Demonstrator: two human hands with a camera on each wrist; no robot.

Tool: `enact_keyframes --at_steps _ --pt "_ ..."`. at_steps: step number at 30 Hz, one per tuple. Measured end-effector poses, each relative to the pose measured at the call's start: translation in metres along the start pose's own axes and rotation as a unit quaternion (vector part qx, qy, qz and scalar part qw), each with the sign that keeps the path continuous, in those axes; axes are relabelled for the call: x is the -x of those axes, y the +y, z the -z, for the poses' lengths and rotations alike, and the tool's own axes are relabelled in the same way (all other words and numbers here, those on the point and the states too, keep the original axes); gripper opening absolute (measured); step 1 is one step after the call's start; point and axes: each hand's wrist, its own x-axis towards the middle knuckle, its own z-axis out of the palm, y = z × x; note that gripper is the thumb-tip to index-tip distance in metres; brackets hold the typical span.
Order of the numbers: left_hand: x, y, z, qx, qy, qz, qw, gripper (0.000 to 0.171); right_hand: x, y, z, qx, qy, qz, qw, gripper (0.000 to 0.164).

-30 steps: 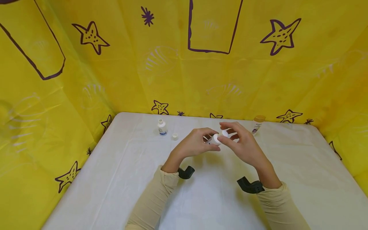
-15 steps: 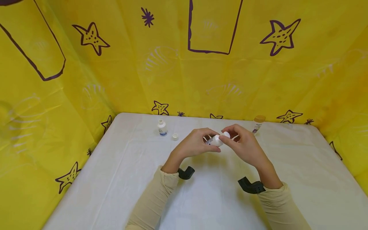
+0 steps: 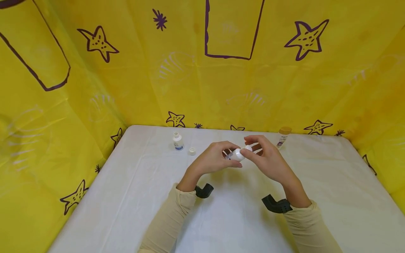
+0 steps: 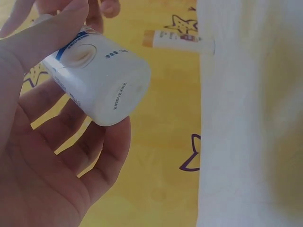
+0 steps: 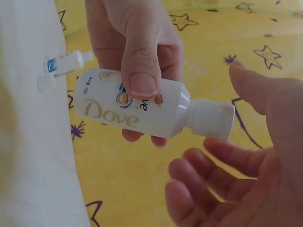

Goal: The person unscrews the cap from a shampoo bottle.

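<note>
My left hand (image 3: 218, 157) grips a small white Dove bottle (image 5: 132, 101), which lies tilted nearly on its side above the table. The thumb presses on the label side and the fingers wrap beneath. The bottle's base (image 4: 128, 94) faces the left wrist camera, with a date code printed on it. A white cap (image 5: 213, 118) sits on the bottle's neck, pointing to the right. Around this cap stands my right hand (image 3: 269, 158), its thumb apart from the cap and its relaxed fingers (image 5: 182, 189) just below it in the right wrist view.
An uncapped white bottle (image 3: 178, 142) stands at the back left of the white table (image 3: 152, 196), a loose white cap (image 3: 192, 151) beside it. At the back right is a white tube with an orange cap (image 3: 284, 130). Yellow patterned cloth (image 3: 196, 88) hangs behind.
My right fingers have loosened and spread from the cap they pinched half a second ago. The left hand and the bottle have stayed nearly in place.
</note>
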Motion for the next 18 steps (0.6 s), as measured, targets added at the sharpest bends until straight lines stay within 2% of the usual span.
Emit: enact_keyframes --at_steps 5,8,14,18 --pt "-0.0001 -0.0002 0.0003 -0.011 0.002 -0.006 0.9999 0.043 0.0005 -0.0023 0.0013 0.019 -0.011 -0.056 0.998 0.042" --pt "-0.0002 0.0001 0.0006 -0.015 0.0 -0.006 0.9999 0.044 0.0011 -0.0032 0.0019 0.019 -0.015 -0.068 0.997 0.038" --pt "-0.0008 0.0004 0.0007 -0.022 -0.001 -0.001 0.9997 0.046 -0.0006 -0.0024 0.0009 0.025 -0.004 -0.049 0.998 0.028" --pt "-0.001 -0.0008 0.0017 -0.019 0.0 0.004 0.9998 0.046 -0.001 -0.0016 0.0014 0.025 0.006 -0.035 0.999 0.028"
